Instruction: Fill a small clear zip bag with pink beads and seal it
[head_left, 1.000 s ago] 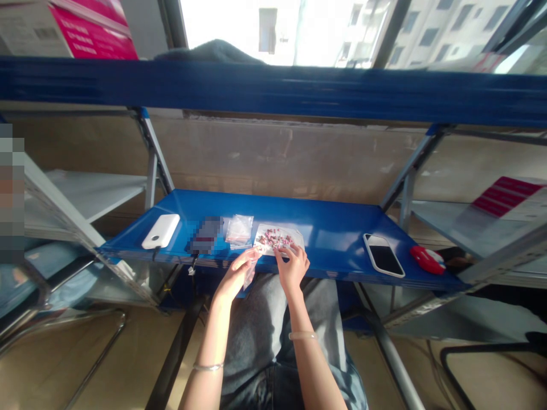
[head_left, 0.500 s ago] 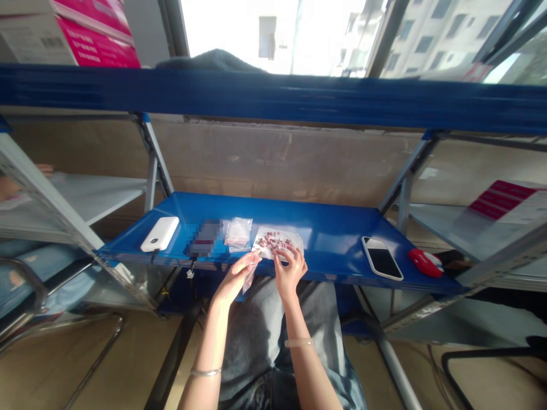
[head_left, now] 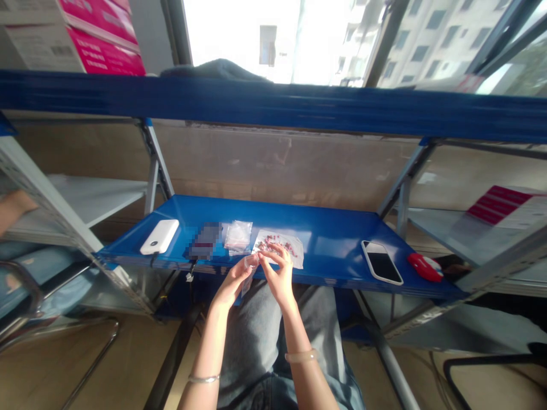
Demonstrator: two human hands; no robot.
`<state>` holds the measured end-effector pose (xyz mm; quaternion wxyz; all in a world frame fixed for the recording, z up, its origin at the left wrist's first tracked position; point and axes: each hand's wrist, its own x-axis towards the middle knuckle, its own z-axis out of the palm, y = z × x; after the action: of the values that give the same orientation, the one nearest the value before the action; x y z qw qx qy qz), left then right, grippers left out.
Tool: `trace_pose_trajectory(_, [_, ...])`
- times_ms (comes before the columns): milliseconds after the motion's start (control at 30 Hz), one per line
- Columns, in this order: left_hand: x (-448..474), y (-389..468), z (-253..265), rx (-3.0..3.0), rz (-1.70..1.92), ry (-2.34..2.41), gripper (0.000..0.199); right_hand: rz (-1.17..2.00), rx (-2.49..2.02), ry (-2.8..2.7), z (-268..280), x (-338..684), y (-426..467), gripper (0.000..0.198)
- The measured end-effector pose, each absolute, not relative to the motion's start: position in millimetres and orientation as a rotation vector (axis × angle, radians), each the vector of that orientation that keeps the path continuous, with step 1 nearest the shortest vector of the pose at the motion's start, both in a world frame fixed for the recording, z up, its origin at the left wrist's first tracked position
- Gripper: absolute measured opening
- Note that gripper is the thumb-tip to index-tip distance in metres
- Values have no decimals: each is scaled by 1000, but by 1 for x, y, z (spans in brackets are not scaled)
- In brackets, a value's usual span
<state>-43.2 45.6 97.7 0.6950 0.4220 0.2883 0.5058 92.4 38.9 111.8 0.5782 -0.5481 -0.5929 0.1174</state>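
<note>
Both hands on one tiny clear bag, just below centre frame

My left hand [head_left: 233, 280] pinches the little clear bag [head_left: 249, 269] by its mouth, so it hangs long-ways down. My right hand [head_left: 277, 276] is right beside it, fingertips pressed together at the opening; can't tell if there's a bead in them. The pile of pink beads [head_left: 277, 245] sits just above my right hand on the blue shelf [head_left: 333, 239].

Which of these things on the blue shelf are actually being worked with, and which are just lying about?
In use:
left hand and right hand, both at a small clear bag
sheet of small pink pieces

Lying about:
white power bank
phone
red object
</note>
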Motion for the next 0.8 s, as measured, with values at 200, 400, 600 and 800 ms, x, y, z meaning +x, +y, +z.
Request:
trace_pose_trajectory(200, [-45, 47, 92, 903, 1127, 714, 56, 188, -1647, -1330, 102, 89, 52, 14])
trace_pose_trajectory(400, [-47, 52, 83, 917, 1162, 759, 55, 101, -1858, -1348, 97, 75, 63, 18])
trace_pose_trajectory(600, [-50, 56, 76, 885, 1206, 771, 53, 49, -1891, -1328, 90, 71, 68, 16])
trace_pose_trajectory(800, [-50, 55, 77, 874, 1202, 748, 52, 29, -1920, -1315, 86, 70, 75, 17])
